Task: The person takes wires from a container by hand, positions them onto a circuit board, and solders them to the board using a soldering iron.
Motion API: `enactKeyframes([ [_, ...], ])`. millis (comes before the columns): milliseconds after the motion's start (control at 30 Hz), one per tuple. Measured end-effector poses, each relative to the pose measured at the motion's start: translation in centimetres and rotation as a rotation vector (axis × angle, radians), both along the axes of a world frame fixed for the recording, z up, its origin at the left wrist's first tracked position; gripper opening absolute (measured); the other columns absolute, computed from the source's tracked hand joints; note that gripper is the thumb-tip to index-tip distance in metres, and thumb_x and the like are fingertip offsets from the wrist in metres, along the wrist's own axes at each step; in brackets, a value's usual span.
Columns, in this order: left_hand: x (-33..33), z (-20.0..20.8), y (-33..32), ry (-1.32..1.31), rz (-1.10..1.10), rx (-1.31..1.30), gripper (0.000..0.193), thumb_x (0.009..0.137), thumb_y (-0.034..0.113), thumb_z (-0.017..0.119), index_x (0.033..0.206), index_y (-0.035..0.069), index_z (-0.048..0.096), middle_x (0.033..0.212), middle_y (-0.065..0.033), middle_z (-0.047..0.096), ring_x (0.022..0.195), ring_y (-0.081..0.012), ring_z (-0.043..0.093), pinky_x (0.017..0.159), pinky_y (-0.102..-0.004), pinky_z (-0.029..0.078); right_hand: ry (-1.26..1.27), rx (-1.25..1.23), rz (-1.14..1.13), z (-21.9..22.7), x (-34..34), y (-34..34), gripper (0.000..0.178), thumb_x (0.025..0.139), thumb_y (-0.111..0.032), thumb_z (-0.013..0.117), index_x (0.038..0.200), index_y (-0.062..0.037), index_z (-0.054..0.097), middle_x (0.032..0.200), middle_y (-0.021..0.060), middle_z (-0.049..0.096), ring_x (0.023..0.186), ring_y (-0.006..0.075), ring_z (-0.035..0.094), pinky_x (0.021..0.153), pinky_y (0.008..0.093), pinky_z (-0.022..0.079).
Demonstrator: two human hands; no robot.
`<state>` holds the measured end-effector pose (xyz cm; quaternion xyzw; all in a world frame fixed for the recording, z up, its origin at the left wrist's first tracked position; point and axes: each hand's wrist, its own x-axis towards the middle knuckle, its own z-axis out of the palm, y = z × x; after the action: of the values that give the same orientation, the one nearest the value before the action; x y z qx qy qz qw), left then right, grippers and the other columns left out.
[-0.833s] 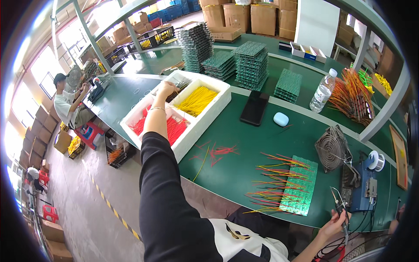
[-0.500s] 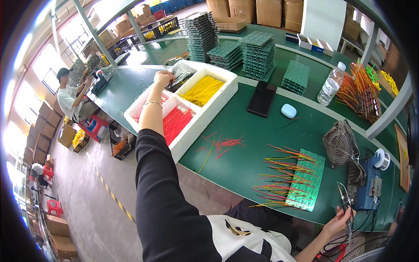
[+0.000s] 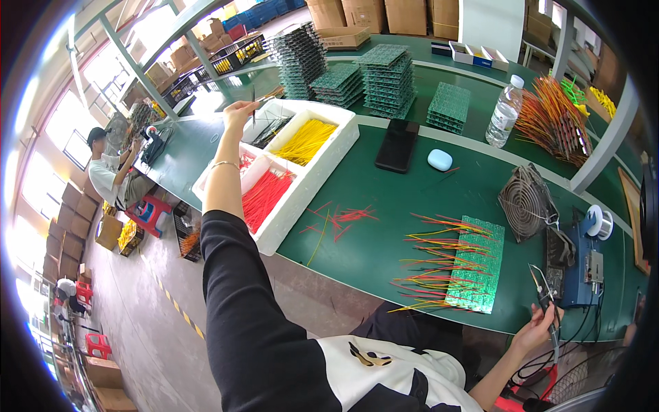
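Observation:
My left hand (image 3: 240, 115) is closed on a few thin black wires (image 3: 254, 106), held just above the foam box (image 3: 312, 161). In the box's compartments lie black wires (image 3: 271, 130), yellow wires (image 3: 305, 143) and red wires (image 3: 266, 199). At the lower right, my right hand (image 3: 534, 331) grips a soldering iron (image 3: 544, 296), its tip pointing up and away from me. Left of that hand, a green circuit board (image 3: 480, 268) lies on the table, with rows of red and yellow wires (image 3: 439, 264) sticking out leftward.
Loose red wires (image 3: 347, 216) lie mid-table. Beyond are a phone (image 3: 397, 145), a blue case (image 3: 439, 160), a bottle (image 3: 504, 113) and stacked boards (image 3: 386, 79). A fan (image 3: 527, 202) and a blue soldering station (image 3: 582, 271) with a solder spool (image 3: 598, 223) stand right. Another person (image 3: 110, 165) sits far left.
My left hand has risen out of the black-wire compartment, lifting a few wires up and slightly left. My right hand still holds the soldering iron. The whole view has shifted a little.

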<state>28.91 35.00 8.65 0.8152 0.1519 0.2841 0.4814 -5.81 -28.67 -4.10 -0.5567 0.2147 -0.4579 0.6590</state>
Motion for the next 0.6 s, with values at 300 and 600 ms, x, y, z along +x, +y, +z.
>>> enactKeyframes([
  [300,2.2,3.0,-4.6,-0.199,-0.381,0.062,0.010,0.083,0.013,0.054,0.075,0.008,0.058,0.065,0.0009,0.055,0.055,-0.0066,0.048,0.049,-0.0197,0.037,-0.089,0.117,-0.064,-1.2,0.1,-0.4,0.011,0.086,-0.008,0.048,0.076,-0.0043,0.046,0.061,-0.0002,0.044,0.047,0.0029,0.032,0.057,0.0231,0.048],
  [600,-12.0,-0.7,-35.6,-0.231,-0.855,0.590,0.015,0.085,0.014,0.047,0.088,0.001,0.054,0.080,-0.0218,0.054,0.078,-0.0384,0.055,0.068,-0.0395,0.044,-0.164,-0.110,-0.006,1.1,0.0,0.9,0.010,0.086,-0.008,0.047,0.079,-0.0019,0.046,0.060,0.0014,0.041,0.049,0.0060,0.039,0.061,0.0289,0.050],
])
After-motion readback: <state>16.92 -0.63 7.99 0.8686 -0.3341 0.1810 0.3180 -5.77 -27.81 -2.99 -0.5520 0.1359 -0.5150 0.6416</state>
